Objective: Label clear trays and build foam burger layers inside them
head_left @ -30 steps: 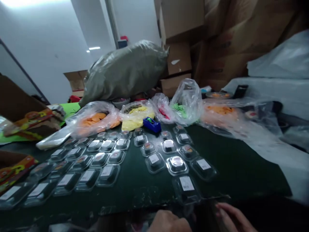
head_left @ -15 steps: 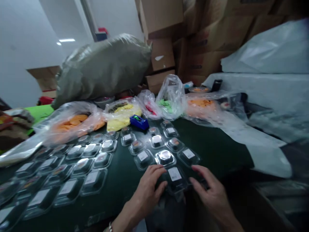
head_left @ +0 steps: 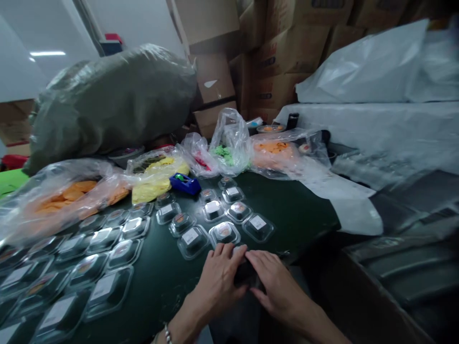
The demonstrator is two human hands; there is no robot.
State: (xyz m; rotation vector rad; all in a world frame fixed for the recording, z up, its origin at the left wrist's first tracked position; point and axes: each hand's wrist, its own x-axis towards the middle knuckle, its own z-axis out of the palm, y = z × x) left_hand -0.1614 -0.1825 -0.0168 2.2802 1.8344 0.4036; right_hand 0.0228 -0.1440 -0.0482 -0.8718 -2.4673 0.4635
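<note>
"Plastic container [head_left: 246, 274], the one between the two hands at the near edge of the table [head_left: 158, 267]: how would it handle?"

"Judging by its neighbours, light, thin-walled and a bit slick. Stiff along the rim, I'd guess, but easily dented or cracked if squeezed on the dome. Take it by opposite rim edges."

"From the left, then, what's hard to see?"

"The left-hand containers [head_left: 107, 292] run off the picture, and those at the edge blur together. Next, the left hand [head_left: 219, 273]: fingers together and bent over the container, thumb angled in below. I can't tell whether it pinches the rim or only rests there."

"And the container itself?"

"Mostly covered. A dark patch shows between the hands; any label, the contents and the seam are hidden. Just beyond it sits a round-labelled container [head_left: 224, 232], which shows the shape better."

"The right hand [head_left: 274, 279]?"

"Fingers close together, reaching across until their tips nearly meet the left hand's, thumb lower and apart. Its pressure I can't tell either."

"Further right?"

"A labelled container [head_left: 258, 227] lies beyond that hand; past the table, the lower right is too dark to make out well."
</note>
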